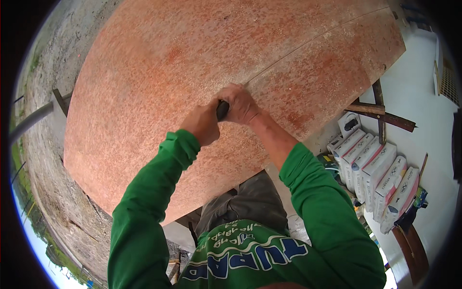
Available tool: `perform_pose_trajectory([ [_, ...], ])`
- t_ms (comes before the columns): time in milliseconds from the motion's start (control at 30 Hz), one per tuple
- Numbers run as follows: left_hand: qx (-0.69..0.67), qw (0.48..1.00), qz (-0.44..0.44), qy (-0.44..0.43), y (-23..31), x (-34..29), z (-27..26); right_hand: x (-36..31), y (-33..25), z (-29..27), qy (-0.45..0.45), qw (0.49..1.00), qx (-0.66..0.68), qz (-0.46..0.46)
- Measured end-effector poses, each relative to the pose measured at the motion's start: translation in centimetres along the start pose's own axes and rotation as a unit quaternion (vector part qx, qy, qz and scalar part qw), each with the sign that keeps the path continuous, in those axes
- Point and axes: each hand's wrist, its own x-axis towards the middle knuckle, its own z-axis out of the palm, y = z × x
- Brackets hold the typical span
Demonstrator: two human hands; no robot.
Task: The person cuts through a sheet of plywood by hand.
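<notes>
The left hand [204,124] and right hand [240,105] have their fingers clenched around a black handle [222,110], over a speckled reddish board [159,86]. White packages [378,173] with pink-red printing stand in a row at right, contents hidden; blue-and-white lettering crosses the green shirt [288,269].

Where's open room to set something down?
Speckled red board: open between its left edge and the left hand, and between the thin line and its right edge. Crowded: at the dark handle, among the white packages.
</notes>
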Motion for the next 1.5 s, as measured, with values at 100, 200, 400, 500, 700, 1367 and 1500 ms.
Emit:
perform_pose_trajectory([
  [100,-0.002,1.0,-0.016,0.005,-0.5,-9.6,-3.7,-1.2,-9.7,1.6,0.021,0.998,-0.008,-0.062],
  [200,-0.023,0.997,-0.072,-0.026,0.5,-17.1,-7.8,-1.5,-17.8,2.5,0.003,0.997,0.029,-0.074],
  [400,0.03,0.998,-0.046,-0.038,-0.2,-5.3,-2.9,-0.6,-5.6,1.8,0.089,0.995,0.038,-0.025],
  [500,0.04,0.999,-0.004,0.002,0.5,2.0,-0.2,0.7,1.3,-0.8,0.06,0.998,-0.017,-0.01],
  [700,0.017,0.997,-0.061,-0.04,0.0,-9.0,-4.4,-1.0,-9.5,1.5,0.002,0.999,-0.006,-0.037],
  [1367,-0.003,0.997,-0.065,-0.046,0.1,-15.3,-7.5,-1.3,-15.8,2.8,0.007,0.997,0.005,-0.074],
  [1500,0.024,0.993,-0.105,-0.045,0.3,-16.6,-8.4,-0.7,-16.9,3.4,0.037,0.996,0.018,-0.08],
])
